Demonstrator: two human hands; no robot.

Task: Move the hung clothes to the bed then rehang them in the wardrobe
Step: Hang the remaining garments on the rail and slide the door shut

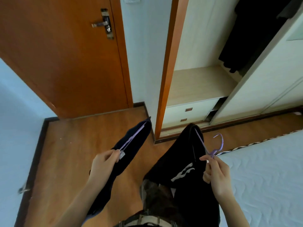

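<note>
Head view looks down on a bedroom corner. At the right lies the bed (265, 177) with a pale quilted cover. Behind it the wardrobe (200, 38) stands open, with some dark clothes (242, 35) hanging inside. A brown door (65, 54) is at the left.

The person holds two garments above the wooden floor, between the wardrobe and the bed and touching neither. The navy garment (131, 149) hangs from the left hand (103, 164). The black garment (185, 158), which has a white print, hangs from the right hand (216, 176), just beside the bed edge.

Each garment sits on a thin purple hanger. The left hand pinches the left hanger (131, 139) together with the cloth. The right hand pinches the right hanger (213, 153) at the neck, just under its hook.

Both garments look soft and light, so they will probably fold and swing freely and could slide off the smooth plastic if it tilts. The neck under the hook seems the safest place to hold.

The hook of the left hanger is not visible. The lower ends of both garments are cut off, and the wardrobe rail is out of the picture, so it cannot be told what kind of clothes they are
</note>
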